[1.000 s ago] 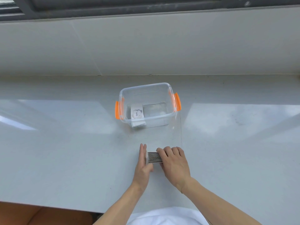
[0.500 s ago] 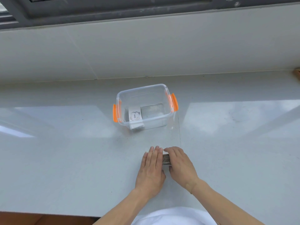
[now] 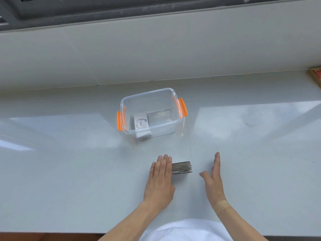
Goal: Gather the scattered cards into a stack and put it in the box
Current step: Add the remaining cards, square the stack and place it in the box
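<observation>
A fanned row of dark-edged cards (image 3: 182, 167) lies on the pale counter (image 3: 69, 171) in front of me. My left hand (image 3: 160, 181) rests flat with its fingers against the left end of the cards, covering part of them. To the right of the cards my right hand (image 3: 213, 180) stands on its edge, fingers straight, a short gap away and holding nothing. Beyond them sits a clear plastic box (image 3: 174, 100) with orange latches; a white card (image 3: 141, 122) printed "love" lies inside at its left.
A tiled wall (image 3: 156, 54) rises behind the counter under a dark window frame. A brown-framed object (image 3: 316, 77) shows at the far right edge. The counter's front edge runs near my white clothing (image 3: 185, 231).
My right hand has come off the cards and moved right, opening a gap. The cards now show as a longer row. My left hand stays against their left end.
</observation>
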The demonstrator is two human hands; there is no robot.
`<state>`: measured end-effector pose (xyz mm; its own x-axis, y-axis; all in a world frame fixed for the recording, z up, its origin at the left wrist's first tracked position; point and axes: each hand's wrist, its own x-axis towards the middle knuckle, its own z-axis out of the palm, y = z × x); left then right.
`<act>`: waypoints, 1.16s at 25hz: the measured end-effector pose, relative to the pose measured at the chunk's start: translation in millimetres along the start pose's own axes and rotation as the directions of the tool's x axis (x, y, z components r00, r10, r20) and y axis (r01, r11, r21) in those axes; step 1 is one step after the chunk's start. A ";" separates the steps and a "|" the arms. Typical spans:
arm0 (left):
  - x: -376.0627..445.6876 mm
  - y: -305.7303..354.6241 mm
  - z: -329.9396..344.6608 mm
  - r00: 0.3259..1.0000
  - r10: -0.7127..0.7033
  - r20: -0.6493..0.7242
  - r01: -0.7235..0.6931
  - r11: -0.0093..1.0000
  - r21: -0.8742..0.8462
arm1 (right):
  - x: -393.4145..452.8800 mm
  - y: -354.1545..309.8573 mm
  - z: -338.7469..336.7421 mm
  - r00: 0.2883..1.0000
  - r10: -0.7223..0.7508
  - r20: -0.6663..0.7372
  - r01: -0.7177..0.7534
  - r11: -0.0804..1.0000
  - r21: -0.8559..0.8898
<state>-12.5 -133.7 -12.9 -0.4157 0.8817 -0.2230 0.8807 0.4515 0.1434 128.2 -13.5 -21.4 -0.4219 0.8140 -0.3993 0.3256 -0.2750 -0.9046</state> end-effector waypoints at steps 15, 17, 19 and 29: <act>0.9 -8.2 6.0 1.000 0.001 -0.028 -0.003 0.999 -0.054 | -12.3 -8.6 39.9 0.979 0.093 0.183 -0.111 0.990 0.089; 1.9 -8.6 6.8 0.999 0.005 -0.034 -0.007 0.999 -0.048 | -9.1 -9.7 37.1 0.995 0.071 0.065 -0.078 0.990 0.120; 2.5 -8.1 8.0 0.999 -0.001 -0.036 -0.001 0.999 -0.053 | -9.6 -9.2 40.4 0.992 0.076 0.095 -0.086 0.991 0.105; 1.1 -10.0 5.2 0.999 0.014 -0.036 -0.017 0.995 -0.096 | 10.2 -14.9 32.8 0.926 -0.137 0.352 0.324 0.768 -0.553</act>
<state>-20.5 -137.9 -19.6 -0.4115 0.8921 -0.1866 0.8616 0.4475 0.2395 91.2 -17.9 -16.9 -0.7332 0.6110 -0.2984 0.5812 0.3354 -0.7414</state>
